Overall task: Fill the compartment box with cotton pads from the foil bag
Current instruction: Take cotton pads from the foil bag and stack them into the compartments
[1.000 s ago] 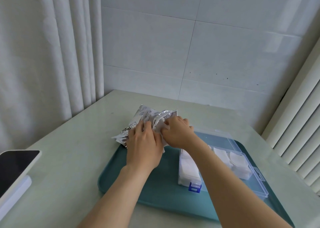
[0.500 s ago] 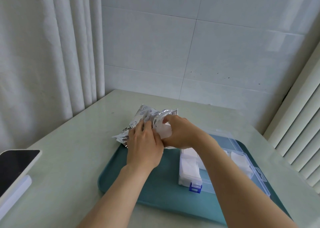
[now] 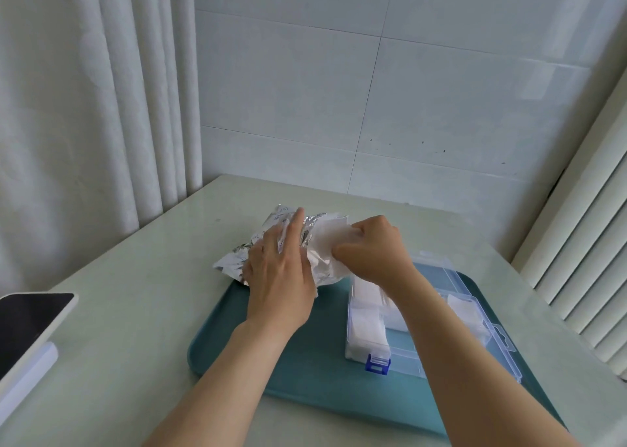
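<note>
With the compartment box [image 3: 407, 355] at lower right partly filled, the right hand [image 3: 369, 250] gripped more cotton pads [image 3: 327, 243] from the foil bag [image 3: 237, 260], which the flat-fingered left hand [image 3: 278, 277] pressed down.

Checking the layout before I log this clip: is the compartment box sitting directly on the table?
No, the compartment box sits on the teal tray, which lies on the table.
</note>
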